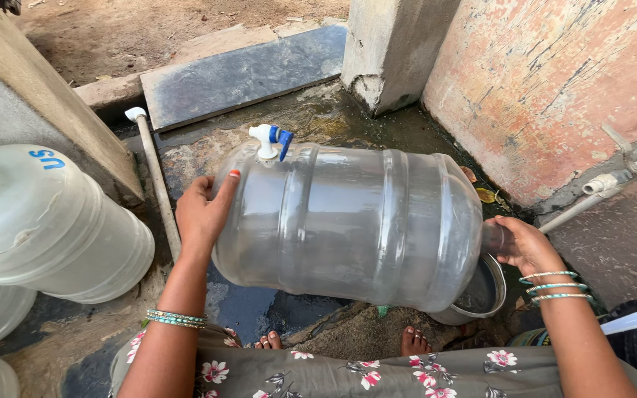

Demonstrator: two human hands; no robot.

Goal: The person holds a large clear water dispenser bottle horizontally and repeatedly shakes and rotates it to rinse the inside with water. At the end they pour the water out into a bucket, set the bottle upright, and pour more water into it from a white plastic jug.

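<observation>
A large clear plastic water jug lies on its side in front of me, held above the wet ground. A white tap with a blue handle sticks up from its left end. My left hand presses flat against the jug's base on the left. My right hand grips the jug's neck on the right. Under the neck stands a round steel pot. Both wrists wear green bangles.
Another clear jug lies at the left, with more below it. A white pipe runs along the ground beside a concrete wall. A dark stone slab, a pillar and a peeling pink wall stand behind. My bare feet rest on the wet floor.
</observation>
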